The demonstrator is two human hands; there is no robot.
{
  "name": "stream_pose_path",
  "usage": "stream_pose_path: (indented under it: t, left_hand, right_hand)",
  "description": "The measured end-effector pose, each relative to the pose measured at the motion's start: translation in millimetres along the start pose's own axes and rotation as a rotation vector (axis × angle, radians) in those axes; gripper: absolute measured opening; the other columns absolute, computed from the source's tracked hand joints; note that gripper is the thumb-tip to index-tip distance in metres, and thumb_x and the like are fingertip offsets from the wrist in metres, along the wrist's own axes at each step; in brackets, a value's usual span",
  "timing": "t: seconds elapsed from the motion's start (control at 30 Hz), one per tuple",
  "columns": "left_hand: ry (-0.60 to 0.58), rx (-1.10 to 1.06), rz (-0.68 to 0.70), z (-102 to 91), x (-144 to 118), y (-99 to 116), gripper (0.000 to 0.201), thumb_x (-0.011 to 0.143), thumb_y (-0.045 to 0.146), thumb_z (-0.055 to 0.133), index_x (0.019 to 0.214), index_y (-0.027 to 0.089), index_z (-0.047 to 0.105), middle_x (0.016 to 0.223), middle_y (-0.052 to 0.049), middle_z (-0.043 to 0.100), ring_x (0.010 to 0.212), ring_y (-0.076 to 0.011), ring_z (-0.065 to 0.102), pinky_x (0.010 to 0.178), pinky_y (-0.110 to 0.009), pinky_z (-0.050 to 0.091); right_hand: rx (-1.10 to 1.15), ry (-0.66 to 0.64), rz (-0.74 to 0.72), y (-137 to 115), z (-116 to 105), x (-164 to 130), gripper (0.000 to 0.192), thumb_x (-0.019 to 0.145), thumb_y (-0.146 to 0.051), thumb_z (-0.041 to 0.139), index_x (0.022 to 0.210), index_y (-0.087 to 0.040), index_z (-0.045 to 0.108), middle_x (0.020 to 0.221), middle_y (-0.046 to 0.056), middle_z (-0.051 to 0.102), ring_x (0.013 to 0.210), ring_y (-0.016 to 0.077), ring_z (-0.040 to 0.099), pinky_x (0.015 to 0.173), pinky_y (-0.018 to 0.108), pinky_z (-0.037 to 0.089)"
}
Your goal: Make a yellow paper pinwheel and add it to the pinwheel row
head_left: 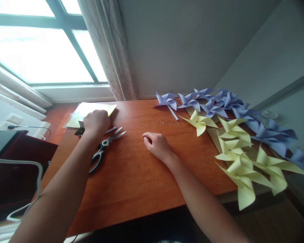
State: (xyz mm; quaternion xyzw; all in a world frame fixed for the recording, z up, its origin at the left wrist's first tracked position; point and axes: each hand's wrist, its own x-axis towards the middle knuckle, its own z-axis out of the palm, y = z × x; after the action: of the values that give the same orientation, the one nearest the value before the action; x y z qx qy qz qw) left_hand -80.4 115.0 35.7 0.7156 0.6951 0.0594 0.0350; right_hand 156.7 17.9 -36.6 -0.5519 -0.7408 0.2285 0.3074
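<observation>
Head view, looking down on a reddish wooden desk (pixel 131 179) by the window. Big spread of folded paper pinwheels along the right edge: yellow pinwheels (pixel 243 158) nearer, blue pinwheels (pixel 218 101) farther back toward the wall. Stack of pale yellow paper (pixel 96 109) at the far left corner, left hand (pixel 96 122) clenched down on its near edge, can't tell if actually pinching a sheet. Scissors (pixel 105 146) just right of and below that fist, long axis running near-left to far-right, blades open and pointing far-right, handles toward the near side. Right hand (pixel 155 143) resting mid-desk, loosely curled, holding nothing, well apart from the scissors. Left hand clearly nearer them. Tiny scatter of bits (pixel 164 123) beyond the right hand.
</observation>
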Motion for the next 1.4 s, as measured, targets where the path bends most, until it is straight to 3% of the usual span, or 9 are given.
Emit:
stream_pose_path:
  t: [0.3, 0.53, 0.67, 0.73, 0.8, 0.9, 1.03, 1.23, 1.4]
  left_hand:
    - [0.015, 0.215, -0.058, -1.7, -6, 14, 0.035, 0.090, 0.028, 0.047, 0.099, 0.004, 0.071, 0.097, -0.022, 0.070, 0.084, -0.0323, 0.065, 0.067, -0.037, 0.043]
    - [0.252, 0.202, -0.024, -12.7, -37, 38, 0.039, 0.102, 0.037, 0.034, 0.107, 0.019, 0.068, 0.110, -0.010, 0.072, 0.089, -0.0257, 0.066, 0.069, -0.033, 0.043]
    - [0.636, -0.122, 0.396, -17.2, -84, 56, 0.015, 0.098, 0.024, 0.053, 0.095, 0.020, 0.068, 0.097, -0.004, 0.075, 0.092, -0.0199, 0.069, 0.079, -0.031, 0.050]
    - [0.703, -0.297, 0.639, -15.5, -111, 62, 0.014, 0.088, 0.014, 0.066, 0.099, 0.022, 0.067, 0.097, -0.002, 0.076, 0.093, -0.0193, 0.071, 0.086, -0.032, 0.053]
    - [0.654, -0.442, 0.760, -9.7, -137, 64, 0.028, 0.081, 0.005, 0.070, 0.103, 0.023, 0.066, 0.101, -0.003, 0.076, 0.099, -0.0208, 0.071, 0.092, -0.036, 0.055]
    - [0.509, -0.613, 0.715, 6.8, -170, 56, 0.031, 0.080, -0.002, 0.068, 0.101, 0.021, 0.066, 0.099, -0.004, 0.076, 0.099, -0.0208, 0.070, 0.093, -0.040, 0.055]
    - [0.340, -0.631, 0.672, 32.4, -198, 34, 0.027, 0.085, 0.000, 0.065, 0.101, 0.021, 0.065, 0.102, -0.004, 0.076, 0.098, -0.0177, 0.070, 0.097, -0.038, 0.054]
    - [0.198, -0.525, 0.748, 46.6, -213, 14, 0.025, 0.090, 0.003, 0.059, 0.107, 0.021, 0.063, 0.103, -0.003, 0.076, 0.096, -0.0157, 0.070, 0.100, -0.035, 0.052]
    - [0.196, -0.418, 0.759, 44.8, -212, 10, 0.029, 0.092, 0.007, 0.055, 0.116, 0.020, 0.064, 0.102, -0.004, 0.075, 0.097, -0.0183, 0.069, 0.097, -0.036, 0.053]
  right_hand:
    - [0.014, 0.002, 0.012, 0, -1, 1, 0.020, 0.092, -0.020, 0.057, 0.099, -0.024, 0.075, 0.096, 0.004, 0.080, 0.087, 0.0207, 0.074, 0.079, 0.027, 0.050]
    - [0.098, 0.107, 0.052, 2, -7, 3, 0.017, 0.091, -0.023, 0.058, 0.094, -0.024, 0.075, 0.083, 0.003, 0.077, 0.076, 0.0187, 0.071, 0.072, 0.025, 0.048]
    - [0.190, 0.239, 0.101, 5, -19, 4, 0.028, 0.098, -0.032, 0.049, 0.097, -0.020, 0.074, 0.072, 0.002, 0.073, 0.067, 0.0167, 0.067, 0.066, 0.025, 0.049]
    - [0.236, 0.313, 0.136, 9, -27, 4, 0.034, 0.100, -0.033, 0.043, 0.106, -0.018, 0.073, 0.068, 0.001, 0.070, 0.063, 0.0159, 0.065, 0.064, 0.025, 0.050]
    - [0.318, 0.417, 0.182, 12, -36, 4, 0.032, 0.097, -0.032, 0.047, 0.105, -0.018, 0.074, 0.066, 0.000, 0.068, 0.062, 0.0159, 0.064, 0.062, 0.025, 0.050]
    - [0.448, 0.566, 0.239, 18, -49, 5, 0.025, 0.091, -0.033, 0.056, 0.095, -0.018, 0.076, 0.065, 0.000, 0.067, 0.060, 0.0151, 0.062, 0.057, 0.024, 0.047]
    - [0.527, 0.599, 0.228, 18, -57, 0, 0.022, 0.089, -0.032, 0.060, 0.093, -0.017, 0.076, 0.060, -0.001, 0.063, 0.054, 0.0125, 0.058, 0.050, 0.023, 0.042]
    - [0.482, 0.311, 0.139, -3, -54, -45, 0.021, 0.087, -0.029, 0.068, 0.104, -0.020, 0.076, 0.088, 0.005, 0.077, 0.077, 0.0175, 0.072, 0.070, 0.029, 0.058]
    - [0.347, -0.032, -0.070, -12, -58, -96, 0.022, 0.094, -0.032, 0.063, 0.113, -0.025, 0.073, 0.113, 0.007, 0.076, 0.109, 0.0227, 0.070, 0.098, 0.039, 0.055]
